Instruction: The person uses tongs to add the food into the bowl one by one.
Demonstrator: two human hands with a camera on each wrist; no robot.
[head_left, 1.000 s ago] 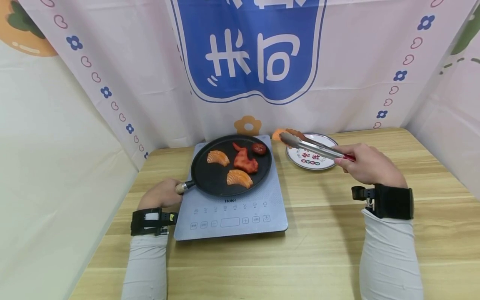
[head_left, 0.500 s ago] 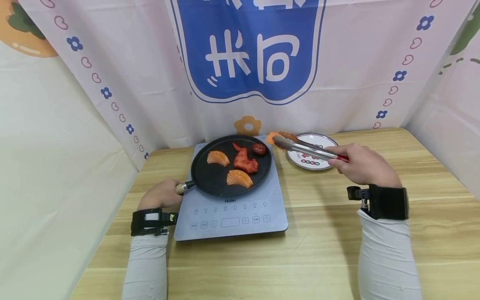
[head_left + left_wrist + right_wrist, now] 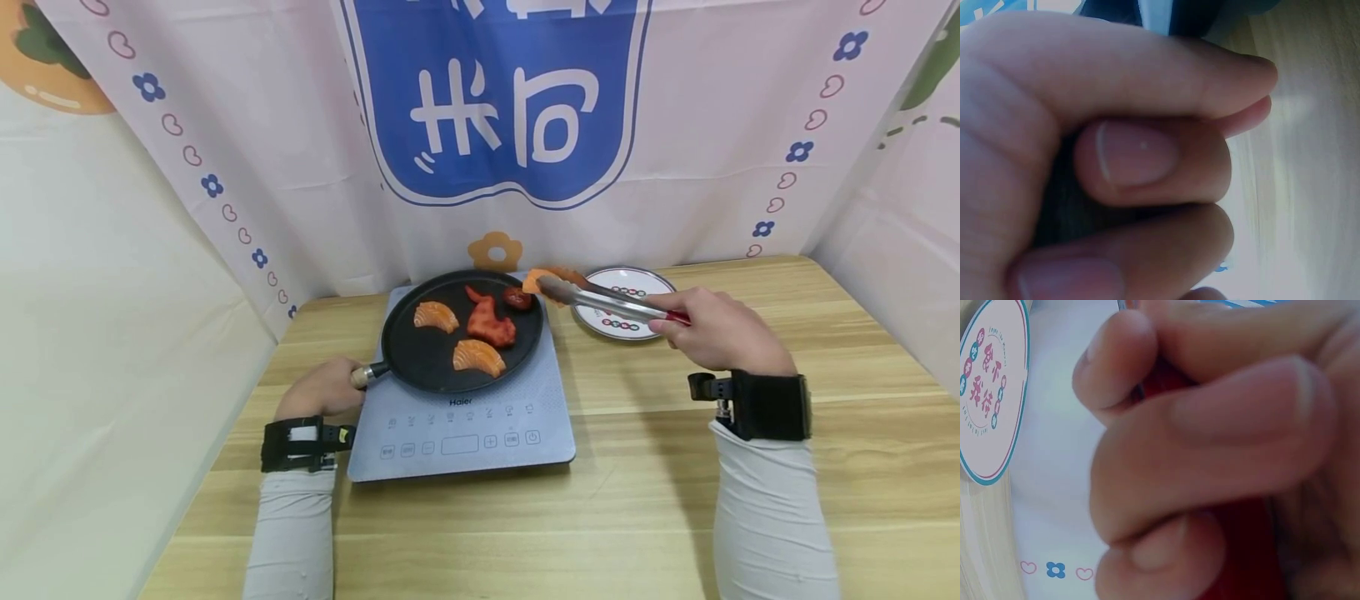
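Note:
My left hand (image 3: 324, 388) grips the wood-and-metal handle (image 3: 367, 375) of a flat black frying pan (image 3: 442, 367); in the left wrist view its fingers (image 3: 1154, 162) curl round and hide most of the handle. My right hand (image 3: 720, 329) holds metal tongs (image 3: 611, 305) by their red grips (image 3: 1241, 550). Between the tong tips is an orange salmon slice (image 3: 534, 280), above the pan's right rim. In the pan lie two more salmon slices (image 3: 435, 316) (image 3: 478, 357), a red chicken wing (image 3: 491, 323) and a round dark-red piece (image 3: 517, 298).
The pan stands on a grey induction cooker (image 3: 461, 446) on a wooden table (image 3: 637, 517). Right of it, under the tongs, is a white printed plate (image 3: 622, 329). A printed cloth (image 3: 300, 167) hangs behind the table's back edge.
My right hand has moved left with the tongs, carrying the salmon slice from beside the plate to over the pan's right rim. The left hand and pan stay where they were.

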